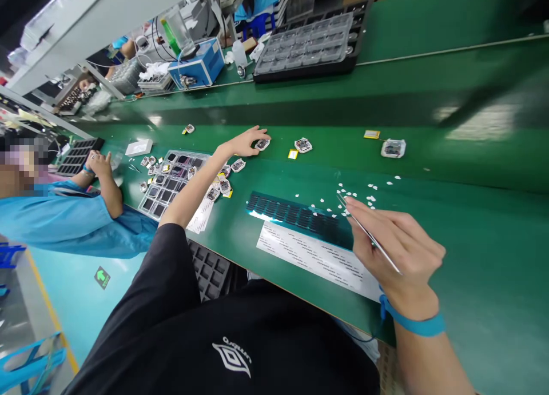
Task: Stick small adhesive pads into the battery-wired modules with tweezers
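Note:
My left hand reaches across the green bench, its fingers curled round a small white-rimmed electronic module. In my right hand is a pair of metal tweezers, held like a pen. Their tips are among small white paper-like pieces scattered on the bench. Left of that hand lies a dark blue-green film strip with rows of black pieces. A white sheet of printed labels lies along its near side. Another module with a yellow-edged battery rests right of my left hand.
Farther right lies one more module. Several modules and a clear compartment tray are on the left, near a co-worker in a blue sleeve. A black tray and a blue box stand at the back.

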The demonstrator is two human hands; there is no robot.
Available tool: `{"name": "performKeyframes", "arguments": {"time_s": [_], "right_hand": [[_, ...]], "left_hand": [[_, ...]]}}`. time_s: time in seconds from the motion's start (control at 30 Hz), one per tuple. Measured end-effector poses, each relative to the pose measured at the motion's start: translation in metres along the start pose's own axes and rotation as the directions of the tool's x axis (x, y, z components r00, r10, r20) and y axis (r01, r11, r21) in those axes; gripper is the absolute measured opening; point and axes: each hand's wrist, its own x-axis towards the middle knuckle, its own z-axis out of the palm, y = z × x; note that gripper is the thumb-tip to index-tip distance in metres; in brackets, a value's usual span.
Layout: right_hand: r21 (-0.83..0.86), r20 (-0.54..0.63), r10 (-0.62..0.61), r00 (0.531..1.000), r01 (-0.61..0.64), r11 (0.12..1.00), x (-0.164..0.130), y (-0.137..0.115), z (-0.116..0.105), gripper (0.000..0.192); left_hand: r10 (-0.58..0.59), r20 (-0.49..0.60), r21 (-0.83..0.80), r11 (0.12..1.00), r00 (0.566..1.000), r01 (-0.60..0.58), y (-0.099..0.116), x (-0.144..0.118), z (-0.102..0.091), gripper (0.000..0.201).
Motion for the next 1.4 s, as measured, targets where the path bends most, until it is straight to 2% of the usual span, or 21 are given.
{"name": "performKeyframes", "arguments": {"time_s": [0.1, 0.2, 0.27, 0.33, 0.37, 0.43, 0.5, 0.6, 0.67, 0.73, 0.83, 0.93, 1.03, 1.17, 1.23, 1.4], "right_hand": [[0.023, 0.041, -0.001, 0.999, 0.0, 1.0, -0.001, -0.001, 0.0, 0.085], [0.066, 0.062, 0.006, 0.998, -0.011, 0.998, 0.0, -0.003, 0.0, 0.084], [0.077, 0.069, -0.001, 0.998, -0.004, 0.997, 0.0, -0.004, 0.0, 0.085], [0.066, 0.082, -0.012, 0.997, 0.007, 0.998, 0.001, -0.004, -0.001, 0.086], [0.058, 0.092, -0.013, 0.996, 0.008, 0.998, 0.001, -0.004, -0.001, 0.086], [0.045, 0.107, -0.002, 0.994, -0.003, 0.999, 0.001, -0.004, -0.001, 0.085], [0.042, 0.1, 0.017, 0.995, -0.021, 0.999, 0.0, -0.004, 0.0, 0.082], [0.061, 0.059, 0.098, 0.993, -0.101, 0.993, -0.002, -0.004, 0.002, 0.073], [0.07, 0.051, 0.172, 0.984, -0.176, 0.982, -0.003, -0.005, 0.004, 0.069], [0.053, 0.058, 0.205, 0.977, -0.208, 0.977, -0.004, -0.007, 0.005, 0.07], [0.011, 0.069, 0.16, 0.985, -0.161, 0.987, -0.006, -0.01, 0.008, 0.065], [-0.059, 0.129, 0.112, 0.985, -0.105, 0.993, -0.01, -0.014, 0.012, 0.051], [-0.14, 0.196, 0.083, 0.977, -0.056, 0.989, -0.015, -0.016, 0.016, 0.041], [-0.155, 0.202, 0.074, 0.977, -0.043, 0.987, -0.016, -0.017, 0.019, 0.026], [-0.135, 0.186, 0.093, 0.978, -0.069, 0.988, -0.013, -0.017, 0.018, 0.018], [-0.121, 0.196, 0.165, 0.967, -0.143, 0.982, -0.008, -0.011, 0.016, 0.016]], "left_hand": [[-0.021, -0.05, -0.074, 0.997, 0.999, 0.017, 0.0, -0.003, -0.008, 0.048], [-0.075, -0.124, -0.124, 0.991, 0.989, 0.06, 0.006, -0.009, -0.009, 0.034], [-0.104, -0.151, -0.179, 0.981, 0.983, 0.077, 0.018, -0.015, -0.002, 0.023], [-0.127, -0.158, -0.314, 0.947, 0.979, 0.072, 0.041, -0.023, 0.011, 0.015], [-0.153, -0.172, -0.506, 0.861, 0.973, 0.046, 0.057, -0.029, 0.02, 0.016], [-0.16, -0.137, -0.791, 0.611, 0.977, -0.011, 0.093, -0.042, 0.039, 0.023], [-0.148, -0.071, -0.904, 0.427, 0.987, -0.001, 0.13, -0.059, 0.058, 0.028], [-0.071, 0.079, -0.942, 0.32, 0.994, 0.098, 0.169, -0.085, 0.082, 0.036], [0.001, 0.139, -0.944, 0.303, 0.99, 0.133, 0.181, -0.099, 0.095, 0.038], [0.051, 0.151, -0.941, 0.314, 0.987, 0.128, 0.185, -0.11, 0.105, 0.036], [0.102, 0.132, -0.936, 0.34, 0.986, 0.09, 0.187, -0.119, 0.116, 0.032], [0.142, 0.167, -0.942, 0.315, 0.976, 0.116, 0.189, -0.123, 0.125, 0.035], [0.106, 0.177, -0.937, 0.321, 0.979, 0.134, 0.192, -0.127, 0.132, 0.041], [0.025, 0.144, -0.914, 0.388, 0.989, 0.123, 0.196, -0.13, 0.136, 0.036], [-0.015, 0.126, -0.921, 0.369, 0.992, 0.122, 0.197, -0.131, 0.135, 0.029], [-0.088, 0.052, -0.95, 0.303, 0.995, 0.076, 0.199, -0.129, 0.131, 0.016]]}}
